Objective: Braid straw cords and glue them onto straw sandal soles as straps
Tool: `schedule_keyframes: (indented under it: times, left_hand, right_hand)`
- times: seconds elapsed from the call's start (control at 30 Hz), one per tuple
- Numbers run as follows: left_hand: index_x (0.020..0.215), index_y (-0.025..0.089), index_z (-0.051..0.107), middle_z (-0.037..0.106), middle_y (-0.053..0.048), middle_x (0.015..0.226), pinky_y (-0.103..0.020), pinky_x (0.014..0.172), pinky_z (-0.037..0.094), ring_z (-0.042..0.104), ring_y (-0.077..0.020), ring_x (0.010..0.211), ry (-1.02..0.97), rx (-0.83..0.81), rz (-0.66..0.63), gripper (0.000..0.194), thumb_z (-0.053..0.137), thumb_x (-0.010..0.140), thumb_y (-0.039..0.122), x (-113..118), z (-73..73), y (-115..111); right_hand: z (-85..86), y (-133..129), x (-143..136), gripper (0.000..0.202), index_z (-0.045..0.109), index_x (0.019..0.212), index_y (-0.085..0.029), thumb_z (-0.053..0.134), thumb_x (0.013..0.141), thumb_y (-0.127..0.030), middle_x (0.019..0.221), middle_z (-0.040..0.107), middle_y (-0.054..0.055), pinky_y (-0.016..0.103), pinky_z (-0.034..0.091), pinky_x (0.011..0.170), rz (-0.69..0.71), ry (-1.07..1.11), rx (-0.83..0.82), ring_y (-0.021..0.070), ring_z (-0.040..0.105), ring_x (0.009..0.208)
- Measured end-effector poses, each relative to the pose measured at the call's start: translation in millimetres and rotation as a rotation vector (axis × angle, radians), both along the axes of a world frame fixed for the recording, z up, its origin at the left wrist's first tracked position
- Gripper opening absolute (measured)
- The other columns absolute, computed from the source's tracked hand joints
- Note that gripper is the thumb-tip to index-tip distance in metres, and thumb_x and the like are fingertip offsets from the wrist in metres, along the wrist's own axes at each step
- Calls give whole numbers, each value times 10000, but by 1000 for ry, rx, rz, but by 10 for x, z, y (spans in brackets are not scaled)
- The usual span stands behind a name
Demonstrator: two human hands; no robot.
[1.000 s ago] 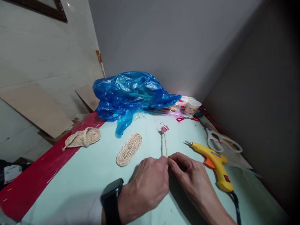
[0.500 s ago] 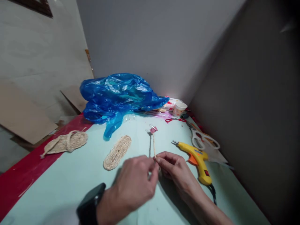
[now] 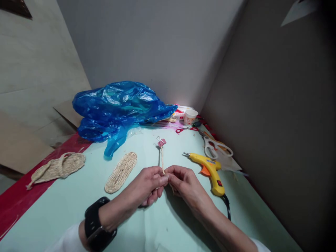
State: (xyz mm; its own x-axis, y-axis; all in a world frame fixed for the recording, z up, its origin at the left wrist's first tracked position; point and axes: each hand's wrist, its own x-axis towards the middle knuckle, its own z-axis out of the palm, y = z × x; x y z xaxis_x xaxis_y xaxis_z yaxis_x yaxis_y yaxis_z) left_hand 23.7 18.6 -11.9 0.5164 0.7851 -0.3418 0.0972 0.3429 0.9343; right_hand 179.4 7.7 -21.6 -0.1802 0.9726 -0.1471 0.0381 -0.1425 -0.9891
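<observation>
A thin pale cord [image 3: 162, 159], seemingly braided or twisted, runs from a pink binder clip [image 3: 162, 142] down to my fingertips. My left hand [image 3: 152, 183], closed, pinches the cord's near end between thumb and fingers; a black watch is on that wrist. My right hand [image 3: 182, 182] pinches the cord at the same spot, its fingertips touching the left thumb. The strands below the pinch are mostly hidden by my hands. Left of them lies a flat oval woven sole [image 3: 121, 172]. Farther left rests a woven slipper [image 3: 59, 168] with a strap across it.
A yellow glue gun [image 3: 208, 169] lies at right, its black cable trailing toward me. Behind it are white-handled scissors [image 3: 216, 147], red-handled scissors [image 3: 187, 130] and a paper cup [image 3: 190, 117]. A crumpled blue plastic bag [image 3: 120, 105] fills the back left, near the grey wall.
My left hand, blurred before, has turned and come against the right fingertips at the cord. The view has shifted, so everything on the table appears farther left.
</observation>
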Motion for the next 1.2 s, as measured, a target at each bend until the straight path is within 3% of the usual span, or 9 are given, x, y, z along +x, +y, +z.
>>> schedule_keyframes:
  times: [0.23, 0.4, 0.57, 0.73, 0.9, 1.03, 1.1, 1.2]
  left_hand:
    - [829, 140, 570, 524, 52, 534, -117, 294, 151, 339, -4, 324, 3, -60, 19, 162, 580, 841, 300, -84, 31, 108]
    - [795, 129, 582, 541, 39, 535, -131, 297, 160, 329, -6, 317, 18, -85, 28, 111, 566, 803, 239, -69, 52, 90]
    - [737, 138, 558, 504, 58, 467, -137, 310, 140, 288, -5, 304, 91, -43, 116, 80, 547, 780, 205, -21, 71, 49]
    - [749, 145, 547, 517, 61, 446, -144, 316, 152, 302, -10, 288, 150, 32, 174, 105, 558, 799, 237, 8, 66, 27]
    - [729, 150, 536, 550, 52, 514, -150, 347, 211, 350, -14, 318, 83, 60, 123, 157, 539, 830, 270, 1, 19, 26]
    - [678, 151, 525, 530, 59, 472, -160, 354, 188, 318, -11, 306, 142, 102, 189, 106, 528, 778, 187, 31, 28, 21]
    - [672, 154, 521, 532, 58, 470, -165, 352, 164, 308, -14, 307, 160, 99, 214, 81, 530, 751, 174, 43, 39, 12]
    - [676, 154, 523, 528, 56, 479, -167, 359, 167, 320, -19, 324, 154, 99, 225, 90, 544, 743, 212, 48, 35, -8]
  right_hand:
    - [39, -2, -9, 235, 595, 708, -145, 598, 795, -364, 562, 520, -32, 222, 211, 441, 23, 52, -56, 63, 292, 456]
    - [6, -9, -3, 148, 605, 854, -150, 554, 825, -286, 620, 592, -12, 222, 279, 480, -1, -72, 20, 90, 379, 507]
    - [17, -57, 7, 116, 489, 978, -201, 505, 873, -248, 654, 643, -25, 233, 332, 544, 7, -221, 91, 125, 471, 567]
    - [88, -133, -8, 67, 420, 956, -219, 448, 899, -196, 720, 610, -14, 261, 333, 602, 39, -520, 258, 156, 501, 641]
    - [119, -189, -73, 57, 370, 956, -219, 368, 917, -178, 671, 536, -22, 276, 293, 535, 90, -709, 349, 155, 414, 530]
    - [89, -212, -57, 299, 382, 998, -199, 434, 756, -32, 784, 588, 31, 283, 328, 559, 182, -893, 454, 188, 510, 635]
    - [77, -229, -30, 382, 407, 1005, -190, 452, 680, 4, 788, 583, 40, 293, 330, 560, 165, -1021, 577, 204, 521, 659]
    - [85, -273, -19, 305, 455, 943, -188, 430, 715, 14, 716, 536, 32, 312, 320, 549, 52, -1147, 869, 210, 488, 637]
